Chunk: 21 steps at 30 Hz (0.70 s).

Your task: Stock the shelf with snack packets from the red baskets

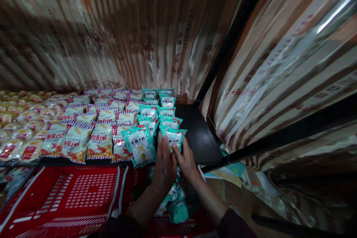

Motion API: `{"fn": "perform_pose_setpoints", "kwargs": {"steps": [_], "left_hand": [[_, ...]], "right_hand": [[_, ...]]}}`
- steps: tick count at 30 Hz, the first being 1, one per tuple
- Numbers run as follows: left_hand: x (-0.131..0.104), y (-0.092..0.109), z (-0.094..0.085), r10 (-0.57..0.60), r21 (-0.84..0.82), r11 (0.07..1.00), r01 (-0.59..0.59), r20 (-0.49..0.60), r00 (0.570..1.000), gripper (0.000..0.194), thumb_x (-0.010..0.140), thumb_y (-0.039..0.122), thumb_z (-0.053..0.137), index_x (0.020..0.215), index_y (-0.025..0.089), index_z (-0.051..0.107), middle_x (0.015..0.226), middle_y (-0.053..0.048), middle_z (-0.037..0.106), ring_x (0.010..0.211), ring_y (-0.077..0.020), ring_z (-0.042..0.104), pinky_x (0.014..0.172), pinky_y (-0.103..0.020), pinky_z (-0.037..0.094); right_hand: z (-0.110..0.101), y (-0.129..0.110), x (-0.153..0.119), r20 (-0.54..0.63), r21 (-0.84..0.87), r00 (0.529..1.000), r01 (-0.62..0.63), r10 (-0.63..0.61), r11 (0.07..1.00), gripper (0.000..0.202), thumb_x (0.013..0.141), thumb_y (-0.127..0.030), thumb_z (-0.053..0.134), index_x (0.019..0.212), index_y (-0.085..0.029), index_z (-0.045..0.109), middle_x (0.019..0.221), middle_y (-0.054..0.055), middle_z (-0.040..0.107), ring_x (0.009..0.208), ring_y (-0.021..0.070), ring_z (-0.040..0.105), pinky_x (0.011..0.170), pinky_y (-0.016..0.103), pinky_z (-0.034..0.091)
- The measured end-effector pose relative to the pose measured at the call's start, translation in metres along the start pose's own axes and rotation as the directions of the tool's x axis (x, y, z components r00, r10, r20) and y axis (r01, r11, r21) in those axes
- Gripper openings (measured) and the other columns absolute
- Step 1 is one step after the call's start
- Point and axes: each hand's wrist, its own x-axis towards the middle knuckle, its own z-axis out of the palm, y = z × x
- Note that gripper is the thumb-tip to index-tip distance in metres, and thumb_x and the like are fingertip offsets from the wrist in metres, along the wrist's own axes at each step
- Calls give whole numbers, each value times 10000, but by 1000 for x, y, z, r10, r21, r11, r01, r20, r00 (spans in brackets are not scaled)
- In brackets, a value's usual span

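Observation:
Between my two hands is a teal snack bag (174, 134), upright at the front of the rightmost column on the black shelf (192, 128). My left hand (164, 165) presses its fingers along the bag's left side. On its right side, my right hand (186, 159) grips it, with the thumb across the front. Just left of my left hand, another teal snack bag (140, 147) leans tilted at the shelf's front edge. Matching bags stand behind in two columns. Below my wrists, more teal bags (178, 210) lie in a red basket, partly hidden by my arms.
Rows of cream and red snack bags (100, 141) stand to the left, then round packaged cakes (21, 150). A second red basket (89, 189) sits below the shelf's front. A black post (217, 67) rises at the right back corner; striped plastic sheeting (125, 26) hangs behind.

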Motion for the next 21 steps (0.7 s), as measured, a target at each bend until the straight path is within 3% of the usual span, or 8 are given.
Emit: {"fn": "perform_pose_setpoints", "kwargs": {"steps": [6,13,17,21], "left_hand": [[-4,4,-3,125,133,983,-124,2,992,701,890,33,378,1490,189,50,1567,-163,-43,1435,-310,43,1100,-517,315],[-2,-6,0,189,163,968,-190,19,982,666,893,22,375,1484,202,125,1568,-154,60,1438,-298,33,1103,-528,307],[-1,-5,-2,188,176,967,-183,-15,982,676,890,28,395,1483,213,127,1567,-160,52,1439,-306,43,1102,-540,297],[-4,-4,-6,203,192,961,-199,0,979,700,881,21,409,1485,218,115,1569,-162,22,1438,-328,39,1094,-566,288]], "right_hand": [[1,3,-1,9,13,999,38,-38,999,486,886,-423,465,1317,-197,454,1235,98,604,1170,260,538,968,397,445],[6,9,-3,41,2,999,10,-10,1000,606,895,-484,397,1416,-188,308,1382,130,478,1277,266,449,1062,450,361],[7,10,-3,45,-10,999,-12,12,1000,679,879,-542,383,1423,-148,288,1414,161,434,1306,278,418,1089,469,320],[6,12,-4,33,-1,999,-15,15,1000,680,861,-534,449,1425,-188,294,1412,130,454,1293,274,438,1072,459,352]]}}
